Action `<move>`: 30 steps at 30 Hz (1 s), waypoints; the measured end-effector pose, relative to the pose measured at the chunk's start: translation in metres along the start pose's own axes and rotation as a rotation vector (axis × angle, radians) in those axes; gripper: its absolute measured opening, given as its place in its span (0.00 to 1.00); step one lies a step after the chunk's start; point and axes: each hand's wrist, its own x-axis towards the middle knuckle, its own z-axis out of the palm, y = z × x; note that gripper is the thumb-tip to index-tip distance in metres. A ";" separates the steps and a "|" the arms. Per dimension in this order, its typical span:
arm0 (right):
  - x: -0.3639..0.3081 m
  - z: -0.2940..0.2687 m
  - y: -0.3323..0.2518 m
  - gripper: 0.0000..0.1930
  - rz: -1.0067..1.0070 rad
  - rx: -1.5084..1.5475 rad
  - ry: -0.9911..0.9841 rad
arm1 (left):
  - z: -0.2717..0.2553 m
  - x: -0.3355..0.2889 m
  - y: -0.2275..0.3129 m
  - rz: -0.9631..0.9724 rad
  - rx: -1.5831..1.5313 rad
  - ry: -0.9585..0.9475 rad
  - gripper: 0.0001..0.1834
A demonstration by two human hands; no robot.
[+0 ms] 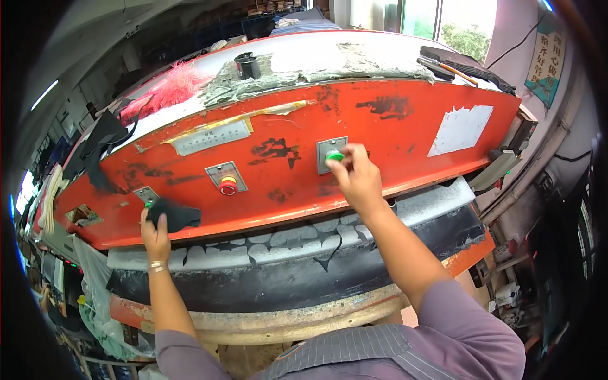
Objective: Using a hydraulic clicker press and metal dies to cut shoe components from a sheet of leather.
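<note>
Across the red front panel point(354, 136) of the press we are reaching with both hands at once. Our right hand point(356, 177) is curling loosely, its fingertips pressing on the green button point(334, 155) in its grey square plate near the middle of the panel; it is gripping nothing. Our left hand point(155, 229) is pinching a dark scrap of material point(174, 215) against the panel's lower left, thumb and fingers closing on it, just below a second, smaller green button point(147, 203). Between the two, the red stop button point(228, 185) is sitting untouched.

Beneath the panel, a pale cutting board point(278, 244) is showing rows of cut-out shapes over a black sheet point(297, 275).

We are judging that the scrap could get in the way: dangling over the panel's lower edge, it might slip down onto the board. Our left fingers are also working close to that edge, so a slip there could bring them near the gap. On top, a pink tuft point(177, 85) and a black cup point(247, 65) are resting loose and could shake off.
</note>
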 end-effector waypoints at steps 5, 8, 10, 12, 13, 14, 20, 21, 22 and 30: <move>-0.039 0.002 -0.012 0.17 0.079 0.093 -0.049 | -0.003 -0.006 0.007 -0.129 -0.077 -0.023 0.14; -0.116 -0.038 -0.015 0.20 0.096 -0.187 -0.524 | 0.014 -0.057 0.067 -0.535 -0.094 -0.493 0.16; -0.161 -0.056 -0.026 0.25 0.074 -0.235 -0.930 | 0.033 -0.123 0.084 -0.646 -0.632 -0.713 0.17; -0.191 -0.071 -0.036 0.29 -0.016 -0.288 -1.143 | 0.050 -0.176 0.096 -0.557 -0.606 -0.997 0.16; -0.203 -0.078 -0.035 0.31 -0.061 -0.316 -1.201 | 0.062 -0.181 0.121 -0.507 -0.684 -1.128 0.16; -0.217 -0.082 -0.033 0.31 -0.068 -0.333 -1.199 | 0.073 -0.189 0.142 -0.543 -0.738 -1.133 0.16; -0.226 -0.056 -0.020 0.19 -0.072 -0.437 -1.001 | 0.091 -0.178 0.160 -0.498 -0.348 -1.299 0.17; -0.224 -0.054 -0.019 0.18 -0.064 -0.438 -1.007 | 0.094 -0.180 0.157 -0.570 -0.402 -1.225 0.17; -0.226 -0.053 -0.017 0.18 -0.020 -0.454 -0.990 | 0.098 -0.179 0.155 -0.639 -0.453 -1.148 0.16; -0.125 -0.072 0.028 0.19 0.383 -0.080 -1.186 | 0.109 -0.165 0.138 -0.914 -0.680 -1.192 0.12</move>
